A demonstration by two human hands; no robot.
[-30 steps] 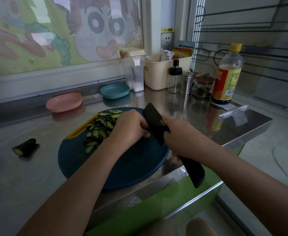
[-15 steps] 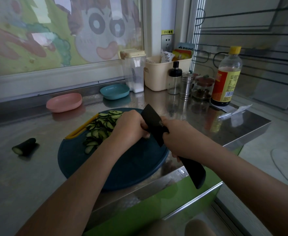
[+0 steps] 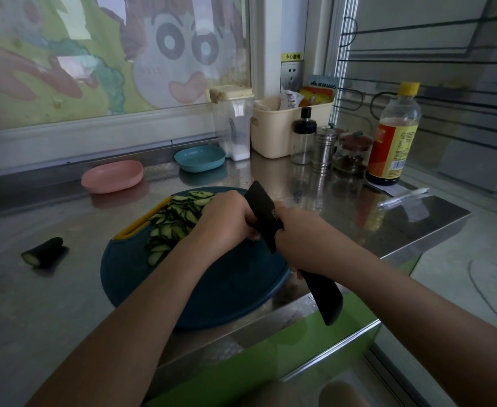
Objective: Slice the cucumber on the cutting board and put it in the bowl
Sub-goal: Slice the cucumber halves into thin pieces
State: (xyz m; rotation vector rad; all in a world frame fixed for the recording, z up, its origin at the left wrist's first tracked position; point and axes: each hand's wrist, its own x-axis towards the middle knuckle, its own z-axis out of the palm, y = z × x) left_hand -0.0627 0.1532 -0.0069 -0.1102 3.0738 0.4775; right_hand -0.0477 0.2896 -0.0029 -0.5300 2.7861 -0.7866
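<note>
Our right hand (image 3: 303, 233) grips one matte black knife (image 3: 263, 212), blade against our curled left hand (image 3: 226, 221); we cannot tell what that hand covers. Thin, dark-rimmed cucumber slices (image 3: 174, 221) heap on the round blue cutting board (image 3: 212, 292). One cucumber stub (image 3: 42, 254) lies apart on the dull steel counter (image 3: 36, 318). Behind stand two shallow oval bowls: a pink bowl (image 3: 112, 176) and a teal bowl (image 3: 199, 158).

Bare left hand (image 3: 226, 218), its wrist and forearm uncovered down to the lower left of the frame, bare right hand (image 3: 297, 230), its wrist and forearm uncovered to the lower right edge
</note>
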